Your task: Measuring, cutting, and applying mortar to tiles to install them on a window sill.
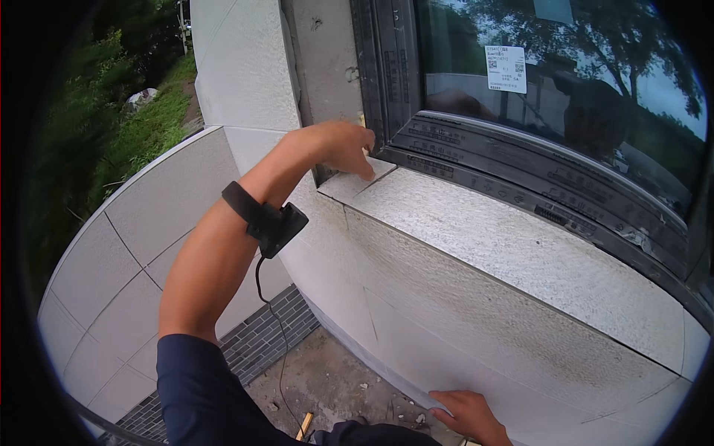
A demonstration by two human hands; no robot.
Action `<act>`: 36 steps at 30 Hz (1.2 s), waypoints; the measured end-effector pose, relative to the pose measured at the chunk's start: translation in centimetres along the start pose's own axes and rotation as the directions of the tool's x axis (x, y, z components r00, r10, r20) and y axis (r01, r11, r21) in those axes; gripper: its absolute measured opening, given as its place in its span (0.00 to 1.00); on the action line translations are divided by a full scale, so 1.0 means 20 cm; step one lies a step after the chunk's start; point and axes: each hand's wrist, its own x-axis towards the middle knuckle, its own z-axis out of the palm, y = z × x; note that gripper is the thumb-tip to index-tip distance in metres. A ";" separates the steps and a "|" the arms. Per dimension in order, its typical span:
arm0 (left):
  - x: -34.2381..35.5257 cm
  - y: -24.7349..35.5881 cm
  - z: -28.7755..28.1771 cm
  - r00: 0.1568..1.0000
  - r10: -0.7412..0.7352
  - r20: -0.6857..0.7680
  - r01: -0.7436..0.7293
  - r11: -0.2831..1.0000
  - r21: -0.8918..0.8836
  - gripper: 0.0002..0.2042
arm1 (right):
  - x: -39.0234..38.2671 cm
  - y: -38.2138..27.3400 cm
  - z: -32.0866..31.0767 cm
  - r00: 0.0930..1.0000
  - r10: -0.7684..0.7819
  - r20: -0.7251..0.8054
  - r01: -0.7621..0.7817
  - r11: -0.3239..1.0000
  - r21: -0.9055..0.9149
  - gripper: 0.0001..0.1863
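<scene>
1. The left hand (343, 147) reaches up to the far left corner of the window sill (520, 245). Its fingers (363, 167) are curled downward and close together, the tips pressing on a small flat stone piece (349, 186) that lies at the sill's end, right where the dark window frame (387, 82) meets the grey reveal (323, 59). The hand grips nothing; it only pushes down on the piece. A thin pale sliver shows just above the fingers against the frame, too small to name.

2. The right hand (467, 415) is low down, at the bottom of the wall beneath the sill. Its fingers are spread flat and nearly straight, laid against the lower edge of the pale wall cladding (446, 327). It holds nothing that I can see.

3. Counted: two hands, both the person's own; one small stone piece under the left fingertips; one long speckled sill; one window with one white sticker (506, 68) on its glass; one black wrist strap (264, 217) with a single cable hanging from it.

4. The left arm is raised and bent at the elbow, forearm slanting up to the right, the dark blue sleeve (197, 386) pushed above the elbow. The strap sits on the forearm well below the wrist.

5. The right arm is mostly out of sight, only the hand and a bit of sleeve showing at the lower edge.

6. Below, there is a rough concrete floor (327, 379) with small debris, and a strip of dark brick paving (260, 338) beside it.
</scene>
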 end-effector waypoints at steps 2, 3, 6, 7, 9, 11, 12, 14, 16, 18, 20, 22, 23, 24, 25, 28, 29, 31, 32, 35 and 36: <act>0.01 0.01 0.01 0.998 -0.047 0.030 0.048 0.998 -0.027 0.36 | -0.08 0.11 0.09 1.000 -0.010 0.005 0.010 0.999 0.031 0.19; 0.02 0.02 0.01 0.994 -0.080 0.073 0.084 0.995 -0.055 0.37 | -0.12 0.16 0.13 1.000 -0.006 0.001 0.006 0.998 0.055 0.21; 0.02 0.01 0.01 0.979 -0.145 0.140 0.166 0.976 -0.144 0.38 | -0.18 0.20 0.16 0.998 -0.051 0.037 0.049 0.996 0.069 0.21; 0.05 0.01 0.02 0.977 -0.141 0.163 0.174 0.962 -0.211 0.38 | -0.20 0.21 0.16 0.997 -0.062 0.040 0.059 0.996 0.071 0.21; 0.11 -0.01 0.03 0.972 -0.163 0.167 0.198 0.954 -0.225 0.38 | -0.22 0.20 0.15 0.991 0.017 0.134 -0.027 0.997 0.072 0.20; 0.13 0.01 0.02 0.971 -0.168 0.171 0.207 0.948 -0.241 0.38 | -0.25 0.20 0.15 0.985 0.050 0.164 -0.063 0.995 0.072 0.21; 0.15 0.01 0.02 0.968 -0.179 0.174 0.217 0.948 -0.231 0.38 | -0.26 0.21 0.16 0.977 0.096 0.191 -0.111 0.991 0.069 0.21; 0.18 0.02 0.03 0.967 -0.184 0.178 0.221 0.950 -0.221 0.38 | -0.28 0.21 0.17 0.983 0.069 0.168 -0.084 0.993 0.083 0.20; 0.22 0.03 0.05 0.964 -0.204 0.172 0.240 0.946 -0.220 0.36 | -0.31 0.24 0.21 0.989 0.051 0.140 -0.064 0.993 0.095 0.20; 0.26 0.06 0.04 0.957 -0.220 0.189 0.259 0.942 -0.214 0.36 | -0.33 0.30 0.26 0.979 0.080 0.189 -0.102 0.988 0.112 0.20; 0.27 0.07 0.03 0.944 -0.251 0.213 0.294 0.934 -0.203 0.35 | -0.34 0.28 0.26 0.983 0.091 0.162 -0.109 0.989 0.102 0.19; 0.27 0.09 0.01 0.916 -0.315 0.250 0.358 0.922 -0.148 0.35 | -0.34 0.26 0.24 0.985 0.105 0.135 -0.118 0.989 0.092 0.19; 0.27 0.10 0.00 0.917 -0.310 0.251 0.352 0.924 -0.146 0.35 | -0.35 0.26 0.23 0.988 0.101 0.120 -0.112 0.990 0.087 0.19; 0.26 0.12 0.00 0.919 -0.314 0.238 0.354 0.923 -0.150 0.34 | -0.35 0.25 0.22 0.990 0.096 0.105 -0.105 0.991 0.082 0.20; 0.25 0.12 0.00 0.919 -0.323 0.225 0.361 0.920 -0.153 0.34 | -0.35 0.25 0.21 0.990 0.096 0.104 -0.105 0.991 0.084 0.20; 0.26 0.10 0.02 0.928 -0.318 0.194 0.353 0.917 -0.185 0.34 | -0.36 0.25 0.20 0.993 0.075 0.093 -0.085 0.990 0.113 0.20; 0.26 0.10 0.02 0.927 -0.320 0.195 0.355 0.917 -0.184 0.34 | -0.36 0.26 0.21 0.992 0.077 0.105 -0.089 0.989 0.115 0.20; 0.25 0.11 0.03 0.938 -0.319 0.138 0.342 0.916 -0.207 0.31 | -0.36 0.26 0.21 0.990 0.077 0.119 -0.091 0.989 0.119 0.19; 0.25 0.11 0.04 0.936 -0.321 0.141 0.345 0.916 -0.205 0.31 | -0.36 0.26 0.21 0.985 0.094 0.143 -0.113 0.985 0.129 0.19; 0.24 0.11 0.05 0.948 -0.296 0.119 0.316 0.920 -0.233 0.32 | -0.37 0.28 0.23 0.983 0.083 0.161 -0.106 0.985 0.139 0.19; 0.24 0.11 0.07 0.951 -0.304 0.064 0.310 0.918 -0.249 0.32 | -0.38 0.30 0.25 0.987 0.058 0.152 -0.079 0.988 0.134 0.19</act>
